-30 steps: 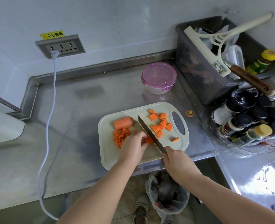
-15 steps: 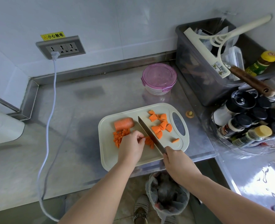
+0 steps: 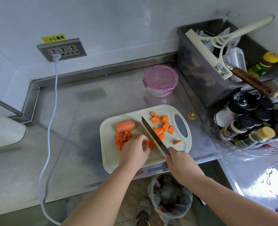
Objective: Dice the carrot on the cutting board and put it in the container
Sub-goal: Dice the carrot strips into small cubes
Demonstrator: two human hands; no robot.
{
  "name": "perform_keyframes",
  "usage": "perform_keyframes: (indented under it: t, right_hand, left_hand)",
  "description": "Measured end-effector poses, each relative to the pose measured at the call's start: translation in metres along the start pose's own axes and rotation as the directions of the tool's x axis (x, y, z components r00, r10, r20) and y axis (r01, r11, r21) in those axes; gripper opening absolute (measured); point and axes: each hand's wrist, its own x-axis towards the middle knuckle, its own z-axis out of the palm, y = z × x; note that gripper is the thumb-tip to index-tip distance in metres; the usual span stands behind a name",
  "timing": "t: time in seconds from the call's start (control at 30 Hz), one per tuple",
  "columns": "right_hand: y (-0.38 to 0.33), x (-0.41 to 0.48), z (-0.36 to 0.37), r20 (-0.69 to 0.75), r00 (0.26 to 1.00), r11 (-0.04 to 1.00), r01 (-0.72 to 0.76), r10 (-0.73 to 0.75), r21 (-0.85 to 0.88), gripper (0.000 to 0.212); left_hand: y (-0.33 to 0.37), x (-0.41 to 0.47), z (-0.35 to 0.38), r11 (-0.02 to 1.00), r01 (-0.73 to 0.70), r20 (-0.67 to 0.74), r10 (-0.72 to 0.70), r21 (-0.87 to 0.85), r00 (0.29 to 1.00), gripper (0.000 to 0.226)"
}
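A cream cutting board (image 3: 109, 150) lies at the counter's front edge. On it sit an uncut carrot stub (image 3: 125, 125), a heap of small dice (image 3: 122, 139) and larger slices (image 3: 162, 127) to the right of the blade. My left hand (image 3: 135, 151) has curled fingers on carrot strips (image 3: 151, 144) beside the knife (image 3: 153, 135). My right hand (image 3: 179, 162) grips the knife handle, with the blade lying diagonally across the board. The round container with a pink lid (image 3: 160, 80) stands closed behind the board.
A dark bin (image 3: 195, 74) with utensils and a rack of spice bottles (image 3: 255, 126) crowd the right. A white cable (image 3: 51, 121) runs from the wall socket (image 3: 62, 49) down the counter. A lined waste bin (image 3: 170, 196) stands on the floor below the board.
My left hand has slid a little back along the carrot strips and the knife has cut further into them. More small pieces lie by the blade.
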Motion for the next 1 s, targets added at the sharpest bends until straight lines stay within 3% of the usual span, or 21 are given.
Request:
perform_keyframes:
  t: [0.23,1.0]
  right_hand:
    - [0.002,0.001,-0.003,-0.008,1.0,1.0,0.009,-0.009,0.001,0.024]
    - [0.003,0.003,-0.007,0.002,1.0,1.0,0.007,-0.007,-0.002,0.023]
  left_hand:
    - [0.006,-0.002,0.011,0.99,-0.061,-0.041,0.067,0.126,0.997,0.041]
    - [0.005,0.001,0.009,0.998,-0.056,-0.035,0.057,0.042,0.998,0.023]
